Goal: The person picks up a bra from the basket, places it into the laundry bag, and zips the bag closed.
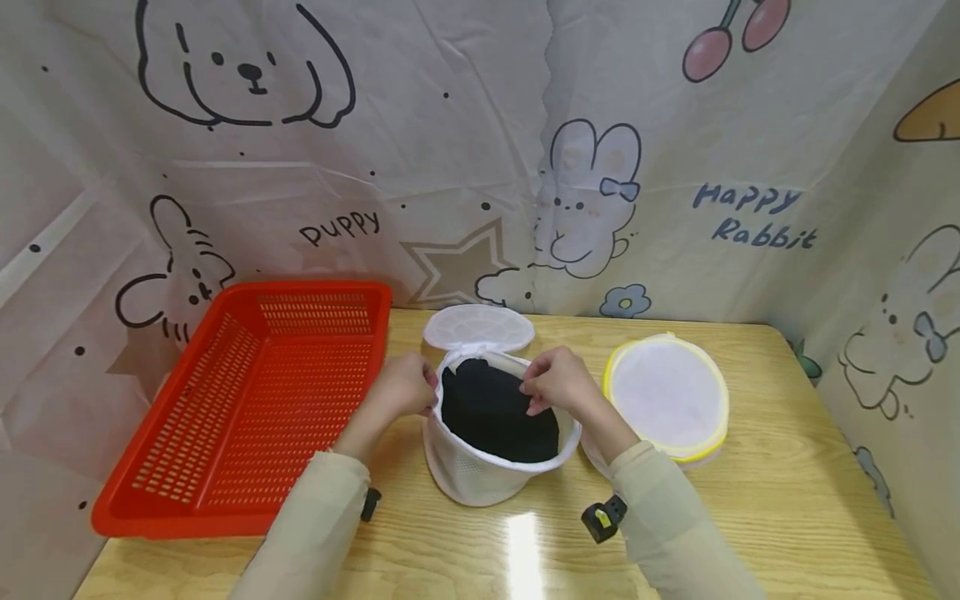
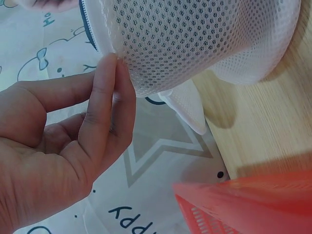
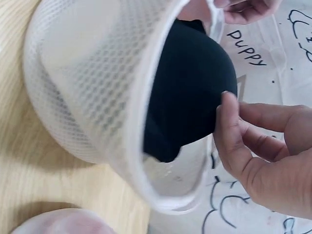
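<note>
A white mesh laundry bag (image 1: 480, 479) stands on the table with its round zipped lid (image 1: 480, 327) flipped back. Inside it sits a black bra (image 1: 498, 417), whose smooth domed cup (image 3: 195, 83) shows at the mouth in the right wrist view. My left hand (image 1: 401, 383) pinches the bag's rim on the left side, thumb and fingers meeting at the zipper edge (image 2: 100, 29). Over the mouth, my right hand (image 1: 558, 385) pinches the edge of the bra between thumb and fingertips. The lower part of the bra is hidden by the bag wall.
A red slotted plastic basket (image 1: 382, 312) stands at the left. On the right lies a round white mesh bag with yellow trim (image 1: 667, 396), close beside my right forearm. A printed cloth (image 1: 465, 167) hangs behind the wooden table (image 1: 787, 467).
</note>
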`<state>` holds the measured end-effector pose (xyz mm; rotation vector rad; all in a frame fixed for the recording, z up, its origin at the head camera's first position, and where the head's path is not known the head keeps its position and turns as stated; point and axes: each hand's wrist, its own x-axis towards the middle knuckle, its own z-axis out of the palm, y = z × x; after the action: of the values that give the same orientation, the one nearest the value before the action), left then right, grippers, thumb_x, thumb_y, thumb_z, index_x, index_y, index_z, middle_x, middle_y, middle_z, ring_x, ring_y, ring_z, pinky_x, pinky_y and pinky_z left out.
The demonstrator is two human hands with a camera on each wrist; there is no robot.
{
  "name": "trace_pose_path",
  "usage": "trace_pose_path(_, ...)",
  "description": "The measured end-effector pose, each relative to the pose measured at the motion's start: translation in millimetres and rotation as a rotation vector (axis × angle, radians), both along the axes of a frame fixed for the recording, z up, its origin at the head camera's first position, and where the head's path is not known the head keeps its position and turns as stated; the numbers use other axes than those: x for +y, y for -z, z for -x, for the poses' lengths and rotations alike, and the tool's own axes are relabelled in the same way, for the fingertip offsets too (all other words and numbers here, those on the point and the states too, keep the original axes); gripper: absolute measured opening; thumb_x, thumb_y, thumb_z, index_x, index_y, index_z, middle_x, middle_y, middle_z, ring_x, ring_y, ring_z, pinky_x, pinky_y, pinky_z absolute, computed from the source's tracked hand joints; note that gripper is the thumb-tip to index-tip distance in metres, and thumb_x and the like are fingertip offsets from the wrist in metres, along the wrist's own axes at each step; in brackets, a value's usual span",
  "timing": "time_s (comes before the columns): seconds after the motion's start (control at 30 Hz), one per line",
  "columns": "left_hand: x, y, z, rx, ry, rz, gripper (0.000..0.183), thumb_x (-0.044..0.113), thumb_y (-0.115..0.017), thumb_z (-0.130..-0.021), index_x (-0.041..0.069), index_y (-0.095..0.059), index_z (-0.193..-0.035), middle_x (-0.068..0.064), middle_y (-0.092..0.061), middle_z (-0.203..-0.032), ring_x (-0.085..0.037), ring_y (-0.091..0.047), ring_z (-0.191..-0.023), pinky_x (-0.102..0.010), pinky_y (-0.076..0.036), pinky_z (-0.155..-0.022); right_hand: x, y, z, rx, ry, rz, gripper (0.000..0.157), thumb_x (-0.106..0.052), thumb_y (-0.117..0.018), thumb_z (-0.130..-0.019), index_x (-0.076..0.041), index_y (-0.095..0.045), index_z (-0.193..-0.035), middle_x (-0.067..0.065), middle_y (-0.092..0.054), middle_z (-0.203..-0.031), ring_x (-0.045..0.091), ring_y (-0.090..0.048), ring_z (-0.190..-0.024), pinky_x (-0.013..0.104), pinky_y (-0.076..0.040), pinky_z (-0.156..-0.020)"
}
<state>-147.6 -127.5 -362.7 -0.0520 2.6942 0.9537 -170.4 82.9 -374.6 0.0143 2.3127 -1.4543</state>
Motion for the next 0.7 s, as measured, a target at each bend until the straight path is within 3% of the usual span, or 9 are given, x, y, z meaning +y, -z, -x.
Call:
trace_pose_path(0.17,3.5,-2.1,-0.9,0.023,0.018,0.021,0.013,-0.009,-0.058,-0.07,0.003,-0.054,-0.066,-0.006,-0.05,-0.063,-0.013,-0.057,-0.052,-0.019,-0.048,-0.049,-7.0,-12.7,2.2,0.023,-0.041,0.026,0.013,0.007,-0.065,-0.081,0.012,-0.061,-0.093,0.016,-0.062,-0.076,0.012,-0.057,-0.047,0.037,-0.056,-0.059)
trace_pose_path(0.3,4.7,-1.8,-1.2,0.054,0.027,0.044,0.013,-0.007,-0.06,-0.069,0.004,-0.055,-0.065,-0.005,-0.052,-0.061,-0.014,-0.056,-0.053,-0.018,-0.044,-0.048,-19.6,-17.0,2.8,0.032,-0.07,0.051,0.012,0.01,-0.066,-0.078,0.013,-0.06,-0.089,0.011,-0.061,-0.07,0.011,-0.057,-0.047,0.034,-0.056,-0.056)
trace_pose_path(0.47,5.8,0.8,-2.4,0.079,0.012,0.018,0.012,-0.007,-0.062,-0.069,0.003,-0.056,-0.067,-0.003,-0.053,-0.059,-0.012,-0.056,-0.05,-0.018,-0.044,-0.047,-32.7,-10.0,1.1,0.031,-0.099,-0.014,0.009,0.014,-0.067,-0.074,0.009,-0.059,-0.078,0.008,-0.056,-0.062,0.012,-0.055,-0.043,0.03,-0.055,-0.051)
trace_pose_path(0.7,7.3,-3.1,-4.7,0.086,-0.009,-0.058,0.01,-0.007,-0.062,-0.071,0.002,-0.058,-0.07,-0.003,-0.054,-0.059,-0.009,-0.055,-0.049,-0.02,-0.047,-0.049,-36.3,6.0,-1.1,0.076,-0.126,-0.1,0.021,0.015,-0.067,-0.07,0.001,-0.053,-0.062,0.004,-0.05,-0.051,0.011,-0.055,-0.04,0.026,-0.053,-0.046)
